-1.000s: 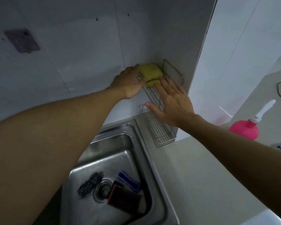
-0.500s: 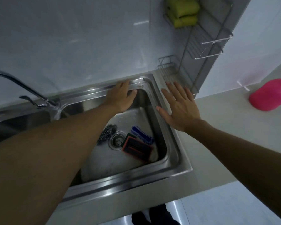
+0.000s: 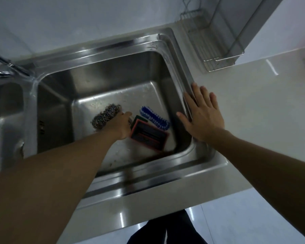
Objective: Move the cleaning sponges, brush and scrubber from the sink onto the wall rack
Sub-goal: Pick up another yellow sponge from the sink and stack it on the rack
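The left hand (image 3: 121, 125) has dropped from the sink (image 3: 174, 48) rim onto the steel scrubber (image 3: 105, 116), grip hidden, beside brush (image 3: 154, 118) and sponge (image 3: 149, 136), while the right hand (image 3: 203, 114) lies flat, empty, rack (image 3: 217, 55) waiting.

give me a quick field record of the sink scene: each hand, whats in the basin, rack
left hand: down in the sink, on the steel scrubber; grip hidden
right hand: flat and open on the sink's right rim
in basin: scrubber, blue brush, red-edged dark sponge
wall rack: visible lower tier holds nothing
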A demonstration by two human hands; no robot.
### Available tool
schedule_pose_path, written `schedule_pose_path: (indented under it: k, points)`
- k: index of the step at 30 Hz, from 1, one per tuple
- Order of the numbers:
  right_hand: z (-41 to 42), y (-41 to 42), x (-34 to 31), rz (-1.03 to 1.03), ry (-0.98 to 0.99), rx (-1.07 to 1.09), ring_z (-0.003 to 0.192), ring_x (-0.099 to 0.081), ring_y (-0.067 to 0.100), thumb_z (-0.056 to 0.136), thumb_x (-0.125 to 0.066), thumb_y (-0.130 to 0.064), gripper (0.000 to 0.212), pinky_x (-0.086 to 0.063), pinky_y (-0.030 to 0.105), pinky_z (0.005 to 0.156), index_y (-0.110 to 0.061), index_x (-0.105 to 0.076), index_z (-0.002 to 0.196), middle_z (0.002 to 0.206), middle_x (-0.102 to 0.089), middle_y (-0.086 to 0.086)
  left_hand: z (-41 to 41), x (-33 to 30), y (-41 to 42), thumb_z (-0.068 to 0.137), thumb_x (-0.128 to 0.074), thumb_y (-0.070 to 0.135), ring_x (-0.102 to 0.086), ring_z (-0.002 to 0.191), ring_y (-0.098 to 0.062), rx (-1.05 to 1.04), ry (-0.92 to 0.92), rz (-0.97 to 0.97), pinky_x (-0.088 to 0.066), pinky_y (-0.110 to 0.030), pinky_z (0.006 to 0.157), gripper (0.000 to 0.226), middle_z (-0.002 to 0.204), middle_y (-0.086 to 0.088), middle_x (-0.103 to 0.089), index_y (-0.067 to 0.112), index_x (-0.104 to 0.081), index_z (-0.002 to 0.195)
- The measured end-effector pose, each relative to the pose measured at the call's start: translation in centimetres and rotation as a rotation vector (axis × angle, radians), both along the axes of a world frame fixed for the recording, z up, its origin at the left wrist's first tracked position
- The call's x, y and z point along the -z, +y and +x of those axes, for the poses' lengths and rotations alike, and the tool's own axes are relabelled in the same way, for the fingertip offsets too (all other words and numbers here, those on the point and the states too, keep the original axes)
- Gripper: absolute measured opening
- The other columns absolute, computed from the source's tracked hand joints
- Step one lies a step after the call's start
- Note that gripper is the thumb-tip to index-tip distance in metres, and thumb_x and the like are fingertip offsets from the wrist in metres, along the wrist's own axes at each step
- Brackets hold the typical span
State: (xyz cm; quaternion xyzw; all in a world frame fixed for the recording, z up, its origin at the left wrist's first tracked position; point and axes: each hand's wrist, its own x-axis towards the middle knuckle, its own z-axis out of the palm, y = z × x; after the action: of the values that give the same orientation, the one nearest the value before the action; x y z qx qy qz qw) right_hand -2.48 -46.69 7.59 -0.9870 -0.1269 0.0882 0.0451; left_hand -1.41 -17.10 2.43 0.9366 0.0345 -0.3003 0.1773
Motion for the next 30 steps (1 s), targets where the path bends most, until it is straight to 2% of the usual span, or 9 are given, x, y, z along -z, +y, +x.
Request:
schedule_pose_path:
  k: [4, 10, 14, 18, 21, 23, 25, 27, 30]
  points:
    - [0.3, 0.0, 0.2, 0.009, -0.023, 0.018, 0.159, 0.009, 0.032, 0.104, -0.026, -0.063, 0.075, 0.004, 0.051, 0.127, -0.023, -0.013, 0.165, 0.173, 0.010, 0.007, 0.1, 2.7, 0.1, 0.078, -0.067, -0.002, -0.053, 0.123, -0.034, 0.029, -0.053, -0.057, -0.047, -0.039, 0.098, 0.059, 0.139, -0.016, -0.052, 0.005, -0.052, 0.135]
    - [0.2, 0.1, 0.5, 0.018, -0.052, 0.032, 0.159, 0.004, 0.033, 0.101, -0.024, -0.066, 0.076, -0.002, 0.054, 0.128, -0.023, -0.020, 0.163, 0.174, 0.003, 0.007, 0.1, 6.4, 0.8, 0.080, -0.075, 0.012, -0.026, 0.146, -0.036, 0.276, -0.090, 0.037, -0.031, -0.044, 0.114, 0.105, 0.165, -0.012, -0.010, 0.024, -0.006, 0.158]
    - [0.1, 0.3, 0.7, 0.006, -0.083, 0.038, 0.159, 0.000, 0.035, 0.101, -0.027, -0.066, 0.075, -0.005, 0.056, 0.127, -0.021, -0.025, 0.162, 0.174, -0.002, 0.009, 0.6, 7.6, 0.4, 0.070, -0.086, 0.017, -0.035, 0.141, -0.036, 0.411, -0.078, -0.112, -0.035, -0.045, 0.114, 0.117, 0.164, -0.009, -0.010, 0.018, -0.009, 0.158]
    - [0.4, 0.1, 0.7, 0.002, -0.088, 0.040, 0.159, 0.000, 0.035, 0.101, -0.026, -0.067, 0.076, -0.005, 0.057, 0.127, -0.021, -0.025, 0.162, 0.174, -0.002, 0.009, 0.4, 6.9, 0.1, 0.063, -0.087, 0.019, -0.054, 0.111, -0.034, 0.324, -0.116, 0.015, -0.049, -0.044, 0.092, 0.089, 0.134, -0.016, -0.039, 0.007, -0.039, 0.136]
    - [0.3, 0.2, 0.8, -0.010, -0.089, 0.037, 0.159, -0.001, 0.035, 0.101, -0.025, -0.067, 0.076, -0.005, 0.056, 0.127, -0.021, -0.025, 0.162, 0.174, -0.002, 0.010, 0.2, 7.1, 0.3, 0.068, -0.082, 0.021, -0.056, 0.089, -0.029, 0.375, -0.107, 0.103, -0.052, -0.039, 0.071, 0.065, 0.118, -0.016, -0.046, 0.004, -0.042, 0.117]
    - [0.2, 0.2, 0.8, -0.012, -0.089, 0.036, 0.159, -0.001, 0.035, 0.102, -0.025, -0.066, 0.075, -0.006, 0.056, 0.127, -0.021, -0.025, 0.162, 0.174, -0.002, 0.010, 0.4, 6.5, -0.3, 0.089, -0.060, 0.028, -0.056, 0.060, -0.021, 0.139, -0.048, -0.090, -0.050, -0.028, 0.050, 0.026, 0.082, -0.010, -0.055, 0.007, -0.047, 0.093]
    - [0.3, 0.2, 0.8, -0.016, -0.083, 0.034, 0.159, 0.001, 0.035, 0.102, -0.024, -0.067, 0.075, -0.005, 0.056, 0.128, -0.022, -0.024, 0.162, 0.174, -0.001, 0.009, 0.3, 6.6, -0.4, 0.093, -0.048, 0.028, -0.052, 0.043, -0.017, -0.178, 0.005, -0.290, -0.049, -0.026, 0.049, 0.027, 0.060, -0.003, -0.047, 0.014, -0.044, 0.070]
    - [0.3, 0.2, 0.8, -0.016, -0.081, 0.035, 0.159, 0.001, 0.034, 0.102, -0.023, -0.067, 0.076, -0.005, 0.056, 0.128, -0.022, -0.024, 0.162, 0.174, 0.000, 0.009, 0.0, 5.8, 0.3, 0.085, -0.061, 0.021, -0.052, 0.057, -0.017, -0.048, -0.016, -0.157, -0.047, -0.032, 0.066, 0.016, 0.071, -0.002, -0.047, 0.017, -0.047, 0.078]
    - [0.2, 0.2, 0.7, -0.009, -0.075, 0.035, 0.159, 0.001, 0.034, 0.102, -0.022, -0.067, 0.076, -0.005, 0.055, 0.128, -0.022, -0.024, 0.162, 0.174, 0.000, 0.009, 0.0, 5.6, 0.9, 0.071, -0.082, 0.010, -0.059, 0.081, -0.025, -0.106, -0.106, -0.120, -0.055, -0.039, 0.073, 0.055, 0.094, -0.007, -0.058, 0.015, -0.044, 0.110]
